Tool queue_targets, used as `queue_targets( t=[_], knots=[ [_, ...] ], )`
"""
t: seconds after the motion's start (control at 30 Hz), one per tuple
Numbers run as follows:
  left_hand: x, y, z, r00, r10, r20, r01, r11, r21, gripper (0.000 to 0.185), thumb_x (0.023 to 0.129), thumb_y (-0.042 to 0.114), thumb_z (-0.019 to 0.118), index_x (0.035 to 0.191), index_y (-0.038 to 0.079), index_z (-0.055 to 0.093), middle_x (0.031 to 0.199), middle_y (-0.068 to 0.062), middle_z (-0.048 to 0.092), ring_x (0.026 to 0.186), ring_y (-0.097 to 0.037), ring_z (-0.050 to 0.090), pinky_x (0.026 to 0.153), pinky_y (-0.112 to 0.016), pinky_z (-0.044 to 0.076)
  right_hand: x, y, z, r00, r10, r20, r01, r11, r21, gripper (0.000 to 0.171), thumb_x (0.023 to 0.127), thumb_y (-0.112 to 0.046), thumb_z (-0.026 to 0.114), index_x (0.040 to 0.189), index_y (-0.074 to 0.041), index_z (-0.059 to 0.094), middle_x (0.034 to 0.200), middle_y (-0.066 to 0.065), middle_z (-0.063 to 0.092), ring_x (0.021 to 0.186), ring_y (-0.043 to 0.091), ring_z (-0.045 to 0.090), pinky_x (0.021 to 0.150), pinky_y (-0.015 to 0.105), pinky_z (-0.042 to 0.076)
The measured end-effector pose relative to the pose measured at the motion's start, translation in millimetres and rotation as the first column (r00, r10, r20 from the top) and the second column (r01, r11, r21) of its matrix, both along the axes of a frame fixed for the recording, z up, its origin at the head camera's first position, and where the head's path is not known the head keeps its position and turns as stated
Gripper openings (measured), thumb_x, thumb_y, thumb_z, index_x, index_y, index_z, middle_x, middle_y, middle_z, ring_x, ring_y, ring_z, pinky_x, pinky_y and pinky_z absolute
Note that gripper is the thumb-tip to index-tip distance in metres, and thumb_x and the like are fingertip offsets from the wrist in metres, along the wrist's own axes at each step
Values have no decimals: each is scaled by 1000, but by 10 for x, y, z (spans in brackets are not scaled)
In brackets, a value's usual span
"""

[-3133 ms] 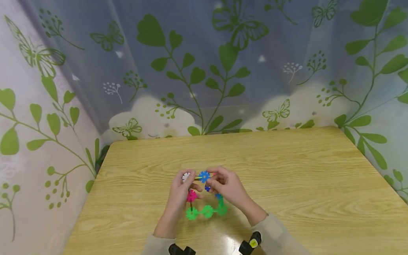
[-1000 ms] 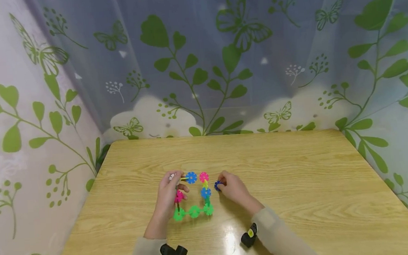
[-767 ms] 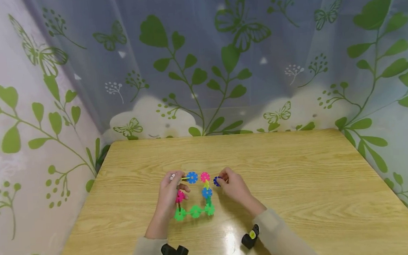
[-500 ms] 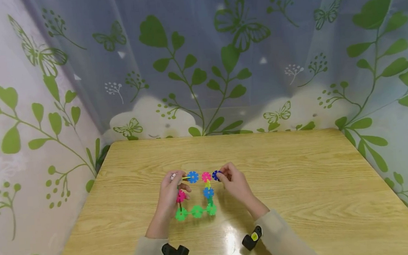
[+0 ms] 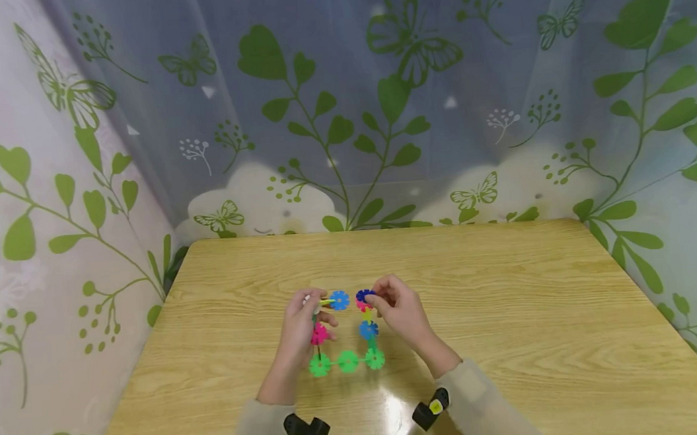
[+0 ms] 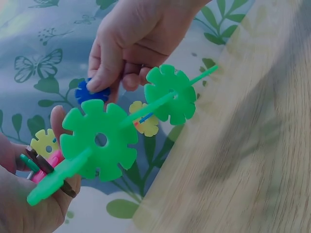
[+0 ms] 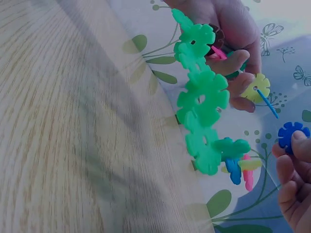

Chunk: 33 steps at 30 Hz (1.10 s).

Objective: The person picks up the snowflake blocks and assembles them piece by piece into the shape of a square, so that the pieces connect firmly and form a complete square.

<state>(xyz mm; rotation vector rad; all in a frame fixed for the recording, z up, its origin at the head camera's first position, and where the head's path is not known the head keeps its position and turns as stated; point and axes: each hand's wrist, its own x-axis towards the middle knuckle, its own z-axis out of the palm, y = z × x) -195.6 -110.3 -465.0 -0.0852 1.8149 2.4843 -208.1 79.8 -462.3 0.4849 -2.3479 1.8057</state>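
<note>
Head view showed a curtain printed with green leaves and butterflies hanging behind and to the left of a wooden desk. Above the middle of the desk, toward its near side, the person held a frame of plastic snowflake discs joined edge to edge, its three green discs forming the near row. The left hand gripped the frame's far-left corner, its fingers curled round a white and a yellow disc, with a pink disc just below them and a light blue disc sticking out to the right. The right hand was at the frame's far-right end, its fingers pinching a dark blue disc held against the top of the right column, where pink, yellow and blue discs ran down to the green corner. Whether the dark blue disc was already slotted in could not be told. A gap lay between the light blue disc and the dark blue one. Left wrist view showed the green row lifted clear of the desk. Two small black wrist cameras sat on the sleeves at the near edge.
</note>
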Motion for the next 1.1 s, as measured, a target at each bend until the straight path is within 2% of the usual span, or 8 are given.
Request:
queue_targets(
  t=[0.1,0.23,0.33,0.47,0.63,0.87,0.97,1.1],
  knots=[
    [-2,29,0,1000,-19,-5,19,1000,13,24,101,16,38,109,-5,47,112,-16,45,60,-19,57,42,-28,52,30,-11,51,999,23,-28,-24,1000,-19,9,87,-2,64,88,2,56,73,21,61,56,29,53,48,23,46],
    [-2,66,10,999,-35,-10,36,999,33,24,101,16,38,108,-6,46,109,-15,47,59,-18,56,42,-29,53,20,-14,27,996,35,-85,-38,999,-33,8,87,-4,65,85,-3,57,71,19,61,54,24,51,46,20,42],
    [0,89,19,999,-41,-11,41,998,46,24,101,15,38,106,-7,46,108,-15,47,58,-17,56,41,-28,52,84,-23,138,993,23,-114,-22,1000,10,8,86,-1,65,84,-1,57,69,20,60,52,12,47,44,17,37],
    [5,118,17,999,-47,-14,48,998,43,23,101,15,37,103,-6,45,104,-16,46,57,-16,55,40,-28,51,178,-41,300,992,15,-126,-7,998,62,7,84,6,64,84,4,57,69,21,60,53,10,46,44,15,33],
    [37,163,14,997,-57,-50,59,997,45,22,101,15,34,101,-5,42,97,-15,46,56,-15,53,39,-29,51,159,-39,252,981,34,-192,-33,999,12,5,81,11,64,82,7,61,73,20,62,58,11,51,48,18,42],
    [75,203,41,993,-75,-92,84,991,105,18,101,14,31,99,-2,40,95,-17,45,57,-16,52,41,-34,53,121,-36,162,942,55,-330,-98,989,-114,13,76,22,61,79,9,60,76,25,62,64,7,54,50,19,46],
    [76,217,49,991,-92,-99,105,985,134,18,100,13,30,99,-2,40,87,-17,47,57,-17,52,42,-35,54,124,-39,142,919,44,-392,-115,981,-159,17,75,25,60,80,9,61,73,24,60,55,14,52,47,18,44],
    [74,213,45,990,-97,-99,110,984,142,18,101,12,30,98,-2,40,80,-16,48,57,-17,51,44,-42,55,135,-48,153,891,46,-452,-123,982,-141,18,74,26,60,80,8,61,72,21,60,50,26,46,43,18,39]
  ],
)
